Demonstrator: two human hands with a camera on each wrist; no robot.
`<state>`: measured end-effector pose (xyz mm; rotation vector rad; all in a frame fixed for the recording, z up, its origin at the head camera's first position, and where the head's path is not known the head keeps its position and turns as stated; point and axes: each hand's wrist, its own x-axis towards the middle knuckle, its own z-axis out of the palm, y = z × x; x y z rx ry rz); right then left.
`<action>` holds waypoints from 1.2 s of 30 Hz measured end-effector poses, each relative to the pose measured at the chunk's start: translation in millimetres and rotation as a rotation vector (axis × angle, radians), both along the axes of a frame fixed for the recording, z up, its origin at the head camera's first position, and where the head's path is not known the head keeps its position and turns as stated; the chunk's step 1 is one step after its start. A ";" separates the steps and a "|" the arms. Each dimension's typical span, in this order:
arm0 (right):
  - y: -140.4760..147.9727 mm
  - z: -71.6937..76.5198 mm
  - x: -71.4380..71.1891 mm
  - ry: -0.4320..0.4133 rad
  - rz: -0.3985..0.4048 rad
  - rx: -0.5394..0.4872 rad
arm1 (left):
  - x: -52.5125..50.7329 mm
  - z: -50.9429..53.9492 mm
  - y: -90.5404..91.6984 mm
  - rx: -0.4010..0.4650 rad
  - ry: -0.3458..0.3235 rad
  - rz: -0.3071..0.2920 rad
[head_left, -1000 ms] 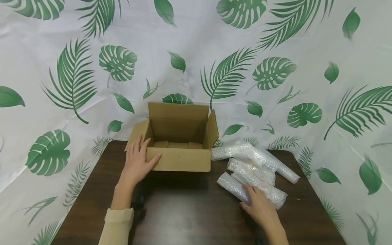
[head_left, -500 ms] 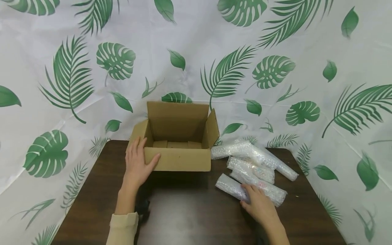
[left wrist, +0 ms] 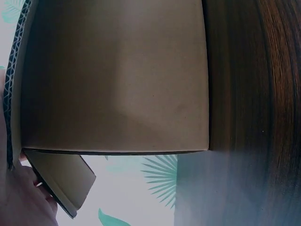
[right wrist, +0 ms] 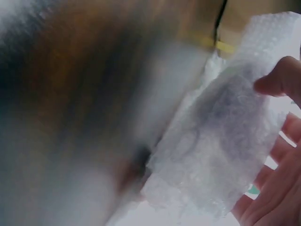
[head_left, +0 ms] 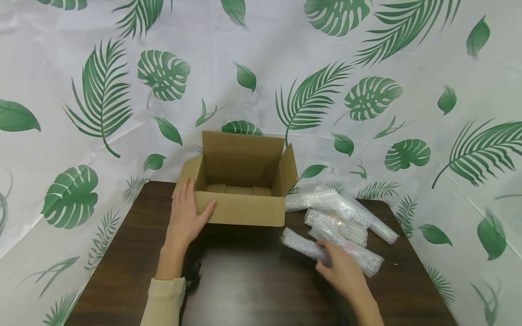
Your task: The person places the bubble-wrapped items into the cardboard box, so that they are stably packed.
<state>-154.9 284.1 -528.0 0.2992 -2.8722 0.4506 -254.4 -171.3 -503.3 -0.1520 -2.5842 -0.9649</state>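
An open cardboard box [head_left: 240, 208] stands at the back of the table, flaps folded outward. My left hand [head_left: 185, 217] rests on its front left corner, fingers straight over the left flap and thumb spread on the front flap. The left wrist view shows the box's front wall [left wrist: 131, 80] and part of that hand [left wrist: 28, 197]. My right hand [head_left: 342, 271] holds a bubble-wrapped roll [head_left: 302, 244] between thumb and fingers. In the right wrist view the roll [right wrist: 221, 132] looks whitish with a pale violet content that I cannot identify.
Several more bubble-wrapped packages [head_left: 346, 215] lie right of the box, some overlapping. A dark brown wooden table [head_left: 244, 280] carries everything. Behind it hangs a white cloth with green leaves [head_left: 261, 68]. A dark object [head_left: 191, 274] sits by the left wrist.
The bubble-wrapped roll in my right hand has shifted slightly left and away from the pile, its left end rising. My left hand stays at the box corner. The head view has shifted a little.
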 end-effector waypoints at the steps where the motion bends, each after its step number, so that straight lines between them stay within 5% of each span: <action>1: 0.0 3.0 -0.6 0.009 -0.001 -0.010 | 0.1 0.1 0.0 -0.004 0.006 0.001; 8: 12.5 29.3 -3.4 0.118 -0.014 -0.035 | 1.8 -1.0 -2.0 -0.003 0.002 -0.028; 15: 10.9 73.4 -3.8 0.187 -0.057 -0.106 | 1.1 -1.7 -4.2 -0.007 -0.019 -0.051; 25: -14.5 137.9 -21.5 0.397 0.105 -0.114 | 0.2 -2.9 -9.8 -0.009 -0.019 -0.034; 36: -61.9 180.8 -52.4 0.498 0.295 -0.109 | 2.7 -2.3 -9.4 -0.018 -0.047 -0.019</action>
